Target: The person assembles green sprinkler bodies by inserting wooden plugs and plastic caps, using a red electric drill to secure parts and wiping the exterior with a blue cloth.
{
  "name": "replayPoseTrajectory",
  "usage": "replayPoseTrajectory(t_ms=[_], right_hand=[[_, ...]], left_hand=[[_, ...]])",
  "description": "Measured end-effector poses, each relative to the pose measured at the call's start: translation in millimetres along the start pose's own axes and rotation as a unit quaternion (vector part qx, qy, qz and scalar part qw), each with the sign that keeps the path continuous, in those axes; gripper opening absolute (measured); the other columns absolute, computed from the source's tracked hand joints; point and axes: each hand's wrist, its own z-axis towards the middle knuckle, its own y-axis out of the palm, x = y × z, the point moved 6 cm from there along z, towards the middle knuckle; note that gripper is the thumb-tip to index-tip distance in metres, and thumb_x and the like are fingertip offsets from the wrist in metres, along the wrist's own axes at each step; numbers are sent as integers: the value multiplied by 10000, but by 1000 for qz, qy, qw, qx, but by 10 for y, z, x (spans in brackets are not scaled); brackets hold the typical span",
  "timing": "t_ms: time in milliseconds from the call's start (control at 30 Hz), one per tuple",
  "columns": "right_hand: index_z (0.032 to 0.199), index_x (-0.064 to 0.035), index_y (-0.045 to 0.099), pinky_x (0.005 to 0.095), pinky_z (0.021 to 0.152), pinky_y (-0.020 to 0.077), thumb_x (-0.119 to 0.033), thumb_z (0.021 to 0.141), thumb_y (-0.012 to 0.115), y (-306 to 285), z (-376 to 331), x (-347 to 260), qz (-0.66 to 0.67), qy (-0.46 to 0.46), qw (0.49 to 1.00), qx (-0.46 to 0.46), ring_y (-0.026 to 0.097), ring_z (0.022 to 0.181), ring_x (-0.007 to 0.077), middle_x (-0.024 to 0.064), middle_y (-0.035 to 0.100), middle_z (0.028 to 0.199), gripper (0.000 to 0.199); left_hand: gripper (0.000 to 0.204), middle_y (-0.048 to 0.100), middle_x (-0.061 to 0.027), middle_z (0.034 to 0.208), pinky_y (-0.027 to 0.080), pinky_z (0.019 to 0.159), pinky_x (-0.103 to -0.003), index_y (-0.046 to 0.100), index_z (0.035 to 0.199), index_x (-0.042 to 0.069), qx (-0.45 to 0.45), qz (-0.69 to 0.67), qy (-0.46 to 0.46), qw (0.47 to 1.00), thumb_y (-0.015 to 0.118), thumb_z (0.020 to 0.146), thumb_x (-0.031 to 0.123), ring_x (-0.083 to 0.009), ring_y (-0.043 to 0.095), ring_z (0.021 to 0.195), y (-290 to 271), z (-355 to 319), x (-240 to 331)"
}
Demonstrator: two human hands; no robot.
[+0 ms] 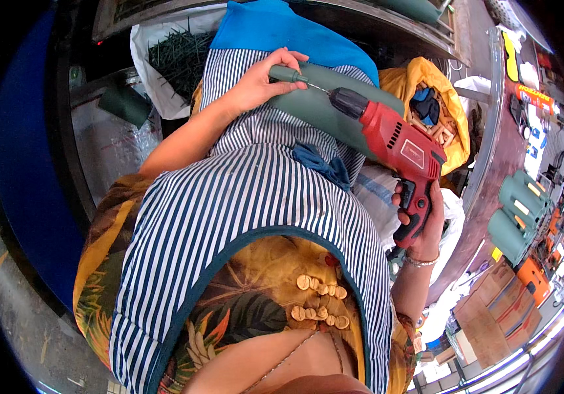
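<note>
My right hand (430, 220) grips the handle of a red and black power drill (403, 144), its fingers wrapped around near the trigger. From the black chuck a thin drill bit (319, 87) points left. My left hand (256, 82) holds a small dark green turned piece (284, 73) with a narrower end; the bit's tip is at that end, and I cannot tell how deep it reaches. Beneath both lies a large green cylinder (315, 108) across my lap, on the striped apron (242, 177) and a blue cloth (282, 29).
A white sack (141, 56) of thin dark green sticks stands at the left. At the right, a yellow sack (462, 125) holds small wooden pieces and dark cloth. Farther right, a workbench (492, 177) carries green cylinders (517, 207), tools and cardboard (492, 315).
</note>
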Motion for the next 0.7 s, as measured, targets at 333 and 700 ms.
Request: replayPoseTrajectory(t_ms=[333, 700], right_hand=[[1286, 77, 441, 220, 426, 510, -407, 1016, 414, 20, 6, -16, 12, 10, 1000, -1, 654, 773, 256, 240, 612, 990, 556], [1293, 106, 435, 226, 458, 559, -421, 1022, 381, 174, 67, -262, -77, 53, 996, -13, 684, 797, 279, 270, 627, 1030, 595]], left_hand=[[276, 591, -114, 1204, 63, 1197, -467, 552, 998, 97, -8, 33, 13, 999, 713, 797, 0, -256, 454, 1303, 10, -1, 48], [333, 552, -126, 1258, 366, 1057, -373, 508, 1026, 99, -21, 105, 18, 994, 677, 771, -34, -261, 498, 1242, 6, -54, 82]])
